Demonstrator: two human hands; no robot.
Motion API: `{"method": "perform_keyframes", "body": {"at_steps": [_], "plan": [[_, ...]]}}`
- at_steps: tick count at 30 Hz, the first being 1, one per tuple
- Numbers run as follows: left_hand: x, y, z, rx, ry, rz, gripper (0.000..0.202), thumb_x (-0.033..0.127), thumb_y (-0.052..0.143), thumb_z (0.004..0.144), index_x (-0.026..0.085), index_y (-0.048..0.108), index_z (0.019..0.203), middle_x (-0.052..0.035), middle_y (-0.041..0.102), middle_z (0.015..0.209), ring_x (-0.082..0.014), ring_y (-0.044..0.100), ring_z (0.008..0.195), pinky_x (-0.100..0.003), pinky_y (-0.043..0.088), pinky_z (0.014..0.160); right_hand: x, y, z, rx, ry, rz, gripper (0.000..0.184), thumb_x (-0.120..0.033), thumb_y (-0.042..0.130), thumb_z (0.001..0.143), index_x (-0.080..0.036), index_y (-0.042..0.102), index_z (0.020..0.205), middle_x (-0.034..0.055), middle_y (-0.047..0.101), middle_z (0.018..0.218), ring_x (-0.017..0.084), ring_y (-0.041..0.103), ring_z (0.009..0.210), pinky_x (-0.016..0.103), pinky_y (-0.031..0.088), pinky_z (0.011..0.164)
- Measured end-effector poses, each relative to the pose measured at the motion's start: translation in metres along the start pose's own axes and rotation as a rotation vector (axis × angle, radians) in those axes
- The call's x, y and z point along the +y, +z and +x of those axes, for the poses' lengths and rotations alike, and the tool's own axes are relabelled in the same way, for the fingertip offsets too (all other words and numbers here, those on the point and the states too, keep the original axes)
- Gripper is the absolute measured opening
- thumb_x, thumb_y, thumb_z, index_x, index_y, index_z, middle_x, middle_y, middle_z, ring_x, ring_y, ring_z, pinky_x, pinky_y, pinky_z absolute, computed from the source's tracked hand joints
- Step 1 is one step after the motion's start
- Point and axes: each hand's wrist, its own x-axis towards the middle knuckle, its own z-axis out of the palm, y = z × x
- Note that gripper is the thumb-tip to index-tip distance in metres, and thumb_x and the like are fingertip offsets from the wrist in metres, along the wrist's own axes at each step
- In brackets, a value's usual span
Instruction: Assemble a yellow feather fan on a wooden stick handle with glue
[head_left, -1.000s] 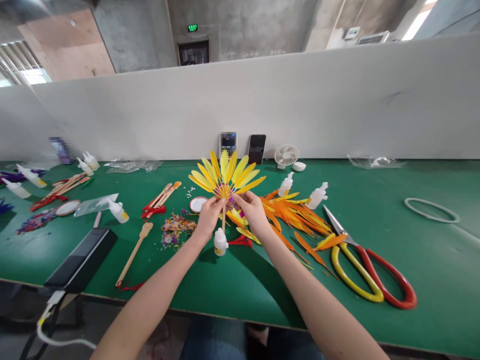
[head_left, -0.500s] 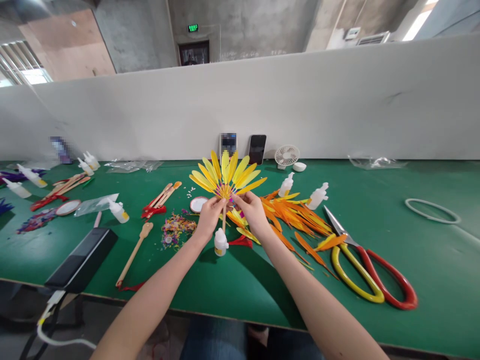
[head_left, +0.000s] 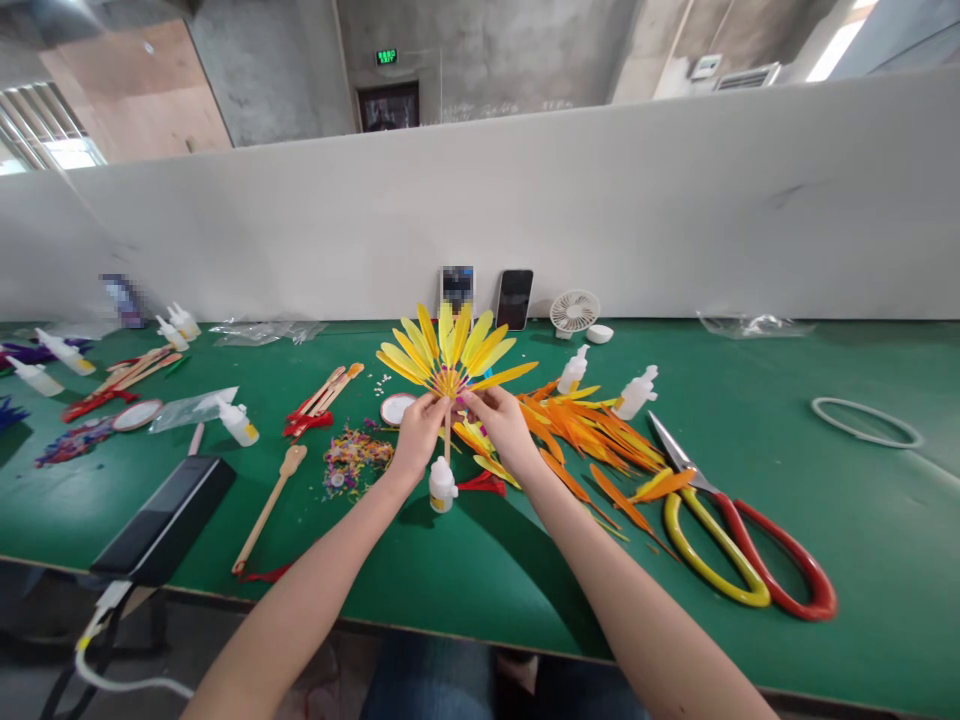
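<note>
pinching from both sides, we are holding a yellow feather fan [head_left: 450, 358] upright above the green table [head_left: 480, 570], our left hand [head_left: 417, 433] closing thumb and fingers on the hub where the feathers are meeting the thin wooden stick, and our right hand [head_left: 504, 424] clamping its fingertips on the same hub from the other side. the fan is spreading its feathers up and outward in a half circle, and its stick is hanging down between our two hands. directly below the stick a small white glue bottle [head_left: 442, 486] is standing on the table, just beside our left wrist. a heap of orange feathers [head_left: 585, 425] is lying to the right of our right hand, with two more white bottles [head_left: 604, 384] standing behind it. further right, large scissors [head_left: 731, 530] with one yellow and one red handle are resting flat. left of our hands a small round white dish [head_left: 394, 408] and a pile of coloured scraps [head_left: 352, 458] are sitting near a wooden fan stick [head_left: 268, 505], and a black box [head_left: 161, 518] is lying by the table's near edge.
</note>
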Motion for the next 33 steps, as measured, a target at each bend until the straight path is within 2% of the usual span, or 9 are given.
{"method": "perform_keyframes", "body": {"at_steps": [6,13,22,33], "plan": [[0.0000,0.0021,-0.0013,-0.033,0.035,-0.007,0.016,0.031,0.056,0.068,0.016,0.058,0.070,-0.0026,0.066,0.071,-0.0184,0.063,0.067,-0.031,0.049,0.068,-0.0045,0.0001,-0.0019,0.029,0.004,-0.030,0.033,-0.047,0.063,0.057,-0.020,0.046,0.054,-0.0057,0.047,0.047,0.009,0.043,0.045,0.023,0.033,0.045],[0.0053,0.0045,-0.0026,-0.043,-0.019,-0.039,0.016,0.028,0.060,0.063,0.014,0.060,0.072,-0.0031,0.067,0.072,-0.0182,0.063,0.068,-0.032,0.049,0.070,-0.0021,-0.0007,0.0004,0.034,-0.010,-0.021,0.034,-0.049,0.064,0.056,-0.019,0.047,0.054,-0.0055,0.048,0.048,0.009,0.043,0.045,0.024,0.032,0.045],[0.0031,0.0046,-0.0012,-0.005,-0.005,-0.045,0.023,0.031,0.064,0.060,0.013,0.058,0.074,-0.0014,0.065,0.067,-0.0141,0.060,0.061,-0.027,0.048,0.062,-0.0016,0.0000,-0.0002,0.018,-0.010,-0.037,0.033,-0.047,0.063,0.057,-0.018,0.048,0.055,-0.0036,0.052,0.053,0.008,0.043,0.046,0.024,0.034,0.047],[0.0054,0.0042,-0.0017,-0.019,-0.012,-0.055,0.023,0.030,0.066,0.059,0.013,0.059,0.073,-0.0006,0.063,0.063,-0.0133,0.059,0.058,-0.026,0.048,0.060,-0.0012,-0.0006,-0.0004,0.014,-0.059,-0.116,0.025,-0.042,0.057,0.063,-0.019,0.047,0.057,-0.0022,0.054,0.056,0.011,0.047,0.051,0.025,0.037,0.050]]}}
